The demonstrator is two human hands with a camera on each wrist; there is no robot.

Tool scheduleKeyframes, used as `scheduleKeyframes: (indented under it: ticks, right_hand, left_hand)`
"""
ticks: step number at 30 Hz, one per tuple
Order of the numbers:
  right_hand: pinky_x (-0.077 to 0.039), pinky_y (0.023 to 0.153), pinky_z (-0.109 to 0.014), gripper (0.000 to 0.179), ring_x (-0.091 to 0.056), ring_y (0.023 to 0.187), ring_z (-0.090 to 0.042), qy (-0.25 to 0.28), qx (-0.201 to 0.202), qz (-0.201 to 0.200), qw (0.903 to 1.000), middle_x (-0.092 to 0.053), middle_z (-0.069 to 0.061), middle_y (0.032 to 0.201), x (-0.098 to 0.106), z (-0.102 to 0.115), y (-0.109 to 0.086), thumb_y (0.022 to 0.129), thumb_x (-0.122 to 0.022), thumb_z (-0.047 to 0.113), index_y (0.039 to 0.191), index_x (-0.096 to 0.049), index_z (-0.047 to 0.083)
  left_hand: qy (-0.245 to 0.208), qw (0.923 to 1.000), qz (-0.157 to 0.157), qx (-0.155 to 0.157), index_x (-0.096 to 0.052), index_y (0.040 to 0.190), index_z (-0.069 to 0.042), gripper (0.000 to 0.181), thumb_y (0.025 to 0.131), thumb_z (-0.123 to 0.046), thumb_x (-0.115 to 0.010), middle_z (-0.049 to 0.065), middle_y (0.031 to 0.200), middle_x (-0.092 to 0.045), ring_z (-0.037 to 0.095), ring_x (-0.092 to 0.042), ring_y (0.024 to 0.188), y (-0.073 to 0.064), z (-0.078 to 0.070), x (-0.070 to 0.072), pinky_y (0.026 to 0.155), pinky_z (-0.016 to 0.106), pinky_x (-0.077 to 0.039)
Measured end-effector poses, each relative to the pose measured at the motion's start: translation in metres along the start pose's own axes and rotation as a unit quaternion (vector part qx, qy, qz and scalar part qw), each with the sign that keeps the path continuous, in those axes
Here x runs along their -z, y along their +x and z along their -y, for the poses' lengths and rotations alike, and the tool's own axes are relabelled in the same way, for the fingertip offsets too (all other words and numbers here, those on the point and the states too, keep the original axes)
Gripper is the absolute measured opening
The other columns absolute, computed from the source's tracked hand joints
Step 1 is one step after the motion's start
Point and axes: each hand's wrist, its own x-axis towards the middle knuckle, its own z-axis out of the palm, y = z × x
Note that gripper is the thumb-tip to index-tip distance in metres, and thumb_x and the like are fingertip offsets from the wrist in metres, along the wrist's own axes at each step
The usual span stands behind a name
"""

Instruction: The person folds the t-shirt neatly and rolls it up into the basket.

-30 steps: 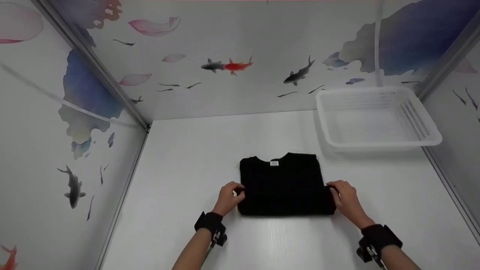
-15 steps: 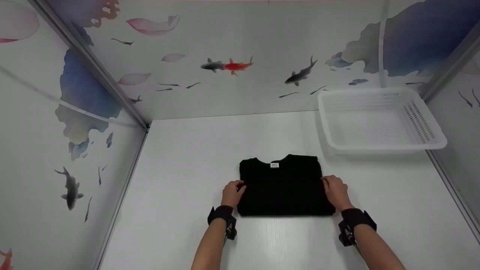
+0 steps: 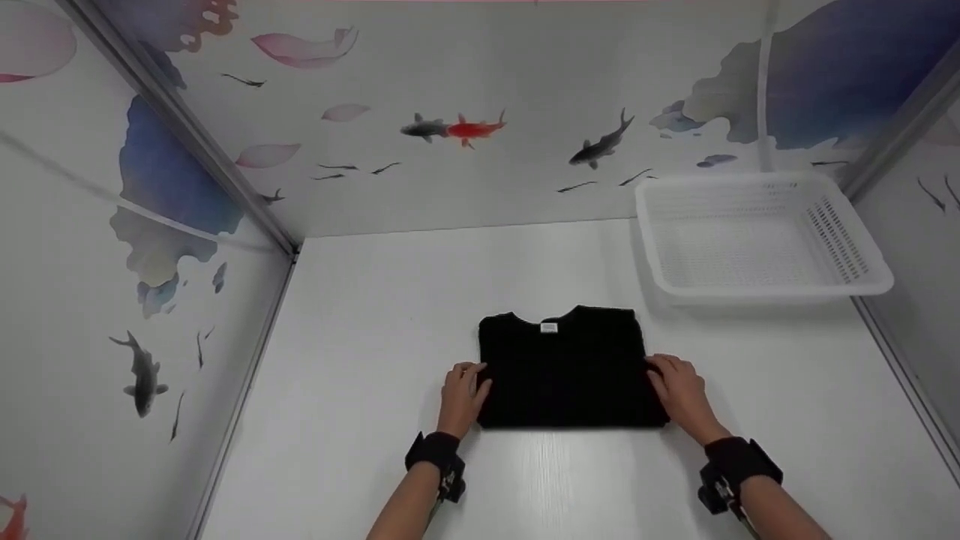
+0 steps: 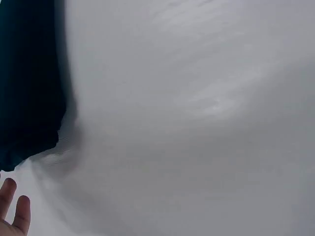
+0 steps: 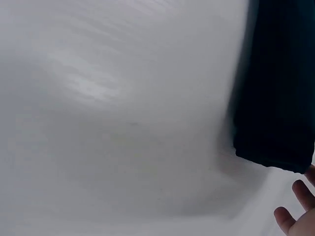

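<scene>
A black T-shirt lies folded into a neat rectangle on the white table, its neckline and small white label at the far side. At its left edge rests my left hand, thumb and fingers spread apart. My right hand is at the opposite edge, fingertips right at the cloth and fingers relaxed. The left wrist view has the shirt's dark side with two fingertips just off its corner. In the right wrist view, loosely spread fingers are beside the folded end of the shirt.
A white perforated plastic basket stands at the back right of the table. Walls printed with fish and petals close in the left, back and right sides. Each wrist wears a black strap with a camera.
Both hands gripped the shirt's near part at its sides a second ago. They moved inward along the edges, then drew slightly back with fingers loosened. The shirt now lies flat; the basket stayed put.
</scene>
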Motion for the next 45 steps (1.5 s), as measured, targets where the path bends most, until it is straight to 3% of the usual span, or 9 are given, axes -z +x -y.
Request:
scheduleKeyframes:
  ticks: [6, 12, 15, 20, 24, 32, 39, 42, 45]
  right_hand:
    - [-0.05, 0.063, -0.047, 0.037, -0.06, 0.09, -0.036, -0.051, 0.147, -0.099, 0.9829, -0.063, -0.02, 0.105, 0.001, -0.003, -0.029, 0.071, -0.076, -0.012, 0.105, -0.066, -0.003]
    - [-0.05, 0.069, -0.053, 0.04, -0.061, 0.094, -0.034, -0.079, 0.157, -0.071, 0.9819, -0.062, -0.018, 0.107, -0.002, -0.008, -0.053, 0.066, -0.081, -0.009, 0.103, -0.067, -0.001]
    - [-0.05, 0.072, -0.053, 0.041, -0.061, 0.096, -0.034, -0.086, 0.162, -0.056, 0.9814, -0.063, -0.018, 0.109, -0.007, -0.012, -0.057, 0.066, -0.081, -0.009, 0.104, -0.067, -0.003]
    - [-0.051, 0.073, -0.05, 0.05, -0.061, 0.096, -0.034, -0.091, 0.184, -0.062, 0.9767, -0.063, -0.02, 0.109, -0.017, -0.017, -0.055, 0.06, -0.082, -0.013, 0.107, -0.065, -0.007]
    - [-0.052, 0.072, -0.047, 0.052, -0.061, 0.092, -0.036, -0.103, 0.21, -0.072, 0.9694, -0.062, -0.022, 0.104, -0.023, -0.019, -0.05, 0.057, -0.08, -0.015, 0.106, -0.063, -0.011]
    - [-0.054, 0.069, -0.04, 0.047, -0.061, 0.083, -0.032, -0.125, 0.255, -0.081, 0.9554, -0.061, -0.019, 0.095, -0.024, -0.024, -0.04, 0.055, -0.081, -0.015, 0.098, -0.063, -0.01]
    - [-0.05, 0.065, -0.04, 0.038, -0.061, 0.077, -0.026, -0.098, 0.249, -0.064, 0.9614, -0.063, -0.01, 0.087, -0.008, -0.02, -0.045, 0.059, -0.078, -0.011, 0.092, -0.063, 0.0]
    - [-0.049, 0.067, -0.039, 0.031, -0.061, 0.078, -0.024, -0.075, 0.21, -0.002, 0.9748, -0.063, -0.007, 0.086, 0.008, -0.011, -0.052, 0.066, -0.077, -0.009, 0.092, -0.064, 0.001]
    - [-0.05, 0.069, -0.037, 0.022, -0.06, 0.08, -0.023, -0.027, 0.141, 0.085, 0.986, -0.064, -0.006, 0.088, 0.028, 0.001, -0.054, 0.076, -0.072, -0.007, 0.095, -0.063, 0.0]
  left_hand:
    - [0.024, 0.99, -0.033, -0.135, -0.068, 0.104, -0.004, 0.024, 0.082, -0.003, -0.077, 0.012, 0.109, -0.059, 0.024, -0.057, 0.095, -0.019, 0.003, 0.008, 0.077, 0.039, -0.05]
    - [0.08, 0.9721, 0.004, -0.221, -0.07, 0.101, -0.008, 0.029, 0.076, -0.007, -0.083, 0.007, 0.11, -0.061, 0.021, -0.058, 0.099, -0.036, 0.008, 0.009, 0.076, 0.033, -0.05]
    - [0.104, 0.9678, 0.03, -0.227, -0.069, 0.106, -0.008, 0.033, 0.076, -0.01, -0.083, 0.006, 0.112, -0.062, 0.021, -0.058, 0.101, -0.042, 0.013, 0.007, 0.08, 0.032, -0.05]
    - [0.108, 0.9692, 0.06, -0.213, -0.067, 0.115, -0.005, 0.038, 0.079, -0.009, -0.08, 0.007, 0.116, -0.062, 0.022, -0.059, 0.107, -0.045, 0.02, 0.003, 0.09, 0.034, -0.051]
    - [0.119, 0.9693, 0.049, -0.21, -0.066, 0.115, -0.004, 0.04, 0.077, -0.004, -0.08, 0.008, 0.116, -0.062, 0.022, -0.059, 0.107, -0.046, 0.023, -0.002, 0.091, 0.031, -0.051]
    - [0.183, 0.9596, 0.032, -0.211, -0.063, 0.103, -0.002, 0.039, 0.069, 0.003, -0.081, 0.01, 0.106, -0.06, 0.021, -0.06, 0.1, -0.038, 0.019, -0.012, 0.085, 0.024, -0.051]
    - [0.123, 0.9593, 0.054, -0.249, -0.064, 0.097, -0.004, 0.036, 0.066, 0.006, -0.081, 0.006, 0.094, -0.06, 0.018, -0.061, 0.089, -0.036, 0.01, 0.01, 0.079, 0.022, -0.051]
    - [0.072, 0.961, 0.076, -0.256, -0.065, 0.098, -0.004, 0.037, 0.066, 0.006, -0.081, 0.005, 0.094, -0.062, 0.017, -0.062, 0.088, -0.038, 0.005, 0.027, 0.077, 0.024, -0.052]
    - [0.0, 0.9633, 0.094, -0.251, -0.066, 0.098, -0.003, 0.036, 0.066, 0.008, -0.08, 0.005, 0.092, -0.064, 0.018, -0.062, 0.085, -0.035, -0.001, 0.043, 0.075, 0.027, -0.052]
